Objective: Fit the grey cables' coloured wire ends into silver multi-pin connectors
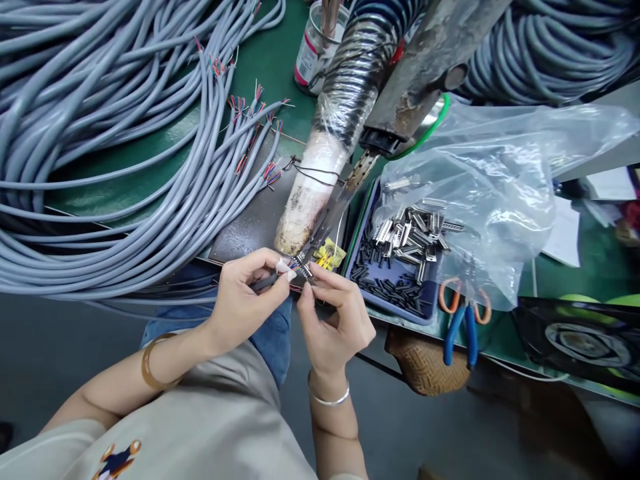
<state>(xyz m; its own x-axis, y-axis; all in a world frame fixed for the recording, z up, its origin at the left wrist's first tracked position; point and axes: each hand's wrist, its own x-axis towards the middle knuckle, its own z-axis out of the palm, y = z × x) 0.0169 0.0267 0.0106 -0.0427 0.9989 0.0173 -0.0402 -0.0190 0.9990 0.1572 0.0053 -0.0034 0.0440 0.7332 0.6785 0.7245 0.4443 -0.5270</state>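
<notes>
— Pinching anything?
— Left hand [246, 293] clamped on a grey cable [263, 283]; right hand [337, 320] pinched on a small connector [304, 269], between both hands.
— Tray [383, 273]?
— Right of the right hand, loose connectors [407, 233] inside.

- A cable-wiring workshop: a green workbench [260, 63] heaped with grey cables [75, 113], their coloured wire ends [270, 175] bared.
- A plastic tray [383, 272] holds loose metal connectors [413, 237] and short black pieces [395, 292].
- Blue-handled pliers [454, 333] lie at the bench's front edge.
- A plastic-wrapped ribbed hose [350, 73] slants overhead.
</notes>
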